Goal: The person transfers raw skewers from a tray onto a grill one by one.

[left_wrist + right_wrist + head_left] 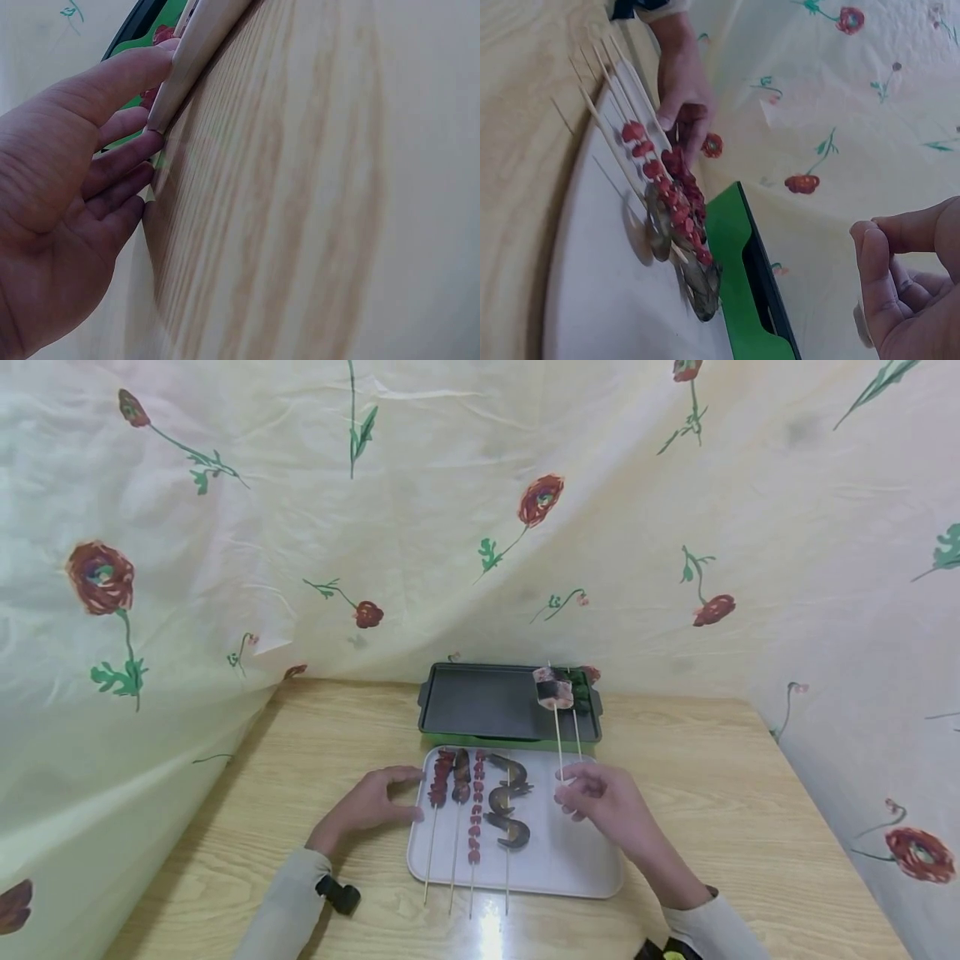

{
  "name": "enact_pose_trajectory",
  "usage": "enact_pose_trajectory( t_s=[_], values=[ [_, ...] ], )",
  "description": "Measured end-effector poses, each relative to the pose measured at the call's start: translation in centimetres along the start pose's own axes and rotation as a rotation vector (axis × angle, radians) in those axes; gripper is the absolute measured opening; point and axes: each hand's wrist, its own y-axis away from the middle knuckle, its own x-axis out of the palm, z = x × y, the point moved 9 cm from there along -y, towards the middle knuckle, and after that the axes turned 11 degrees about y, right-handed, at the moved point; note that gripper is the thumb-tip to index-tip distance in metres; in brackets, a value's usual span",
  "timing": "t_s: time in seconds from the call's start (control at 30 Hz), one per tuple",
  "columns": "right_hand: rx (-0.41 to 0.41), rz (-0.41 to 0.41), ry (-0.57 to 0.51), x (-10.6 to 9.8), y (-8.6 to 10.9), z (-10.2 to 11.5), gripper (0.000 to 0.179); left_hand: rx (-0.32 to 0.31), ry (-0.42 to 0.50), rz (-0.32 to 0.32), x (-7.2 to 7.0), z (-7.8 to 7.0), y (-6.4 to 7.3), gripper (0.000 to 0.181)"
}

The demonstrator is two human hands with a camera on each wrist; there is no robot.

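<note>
My right hand [600,797] pinches the stick of a skewer [555,689] of pinkish-white and black chunks, raised over the grill pan's right part. In the right wrist view the thumb and forefinger tips of that hand [907,277] meet; its skewer is out of sight there. Behind the raised skewer is a dark green skewer [580,693], whose stick runs down behind my hand. My left hand [378,797] rests its thumb and fingertips along the left rim of a white tray [577,877]. In the left wrist view its fingers [124,161] lie loosely against that edge.
On the tray lie a dark red meat skewer [441,777], a brown one [461,777], a skewer of small red pieces [476,818] and a shrimp skewer [512,802]. The black grill pan [483,697] with green sides stands just behind. Flowered cloth [450,527] encloses the wooden table [352,718].
</note>
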Motion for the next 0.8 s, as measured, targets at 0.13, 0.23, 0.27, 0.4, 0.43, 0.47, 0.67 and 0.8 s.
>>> enact_pose_trajectory(
  t_s=[0.13,0.23,0.27,0.4,0.43,0.47,0.67,0.8],
  values=[
    [0.008,-0.001,0.002,0.0,-1.2,-0.3,0.025,0.001,-0.001,0.000,0.0,0.0,0.0,0.071],
    [0.020,0.003,0.007,0.1,-2.1,-0.6,0.028,-0.004,0.000,0.001,0.0,0.1,0.0,0.071],
    [0.023,0.003,0.013,0.2,-2.3,-0.7,0.028,-0.005,-0.001,0.000,0.0,0.1,0.0,0.071],
    [0.034,0.009,0.025,0.4,-3.3,-1.0,0.029,-0.010,0.001,-0.002,0.0,0.1,0.1,0.071],
    [0.035,0.009,0.026,0.4,-3.5,-1.1,0.029,-0.011,0.001,-0.003,0.0,0.0,0.1,0.071],
    [0.039,0.008,0.030,0.4,-3.7,-1.1,0.028,-0.008,0.004,-0.004,0.0,0.0,0.1,0.070],
    [0.042,0.008,0.025,0.5,-4.9,-1.6,0.027,0.002,0.013,-0.002,0.0,-0.3,0.2,0.069],
    [0.055,0.015,0.019,0.7,-5.5,-2.0,0.027,0.001,0.008,0.000,0.0,-0.4,0.2,0.069]
  ],
)
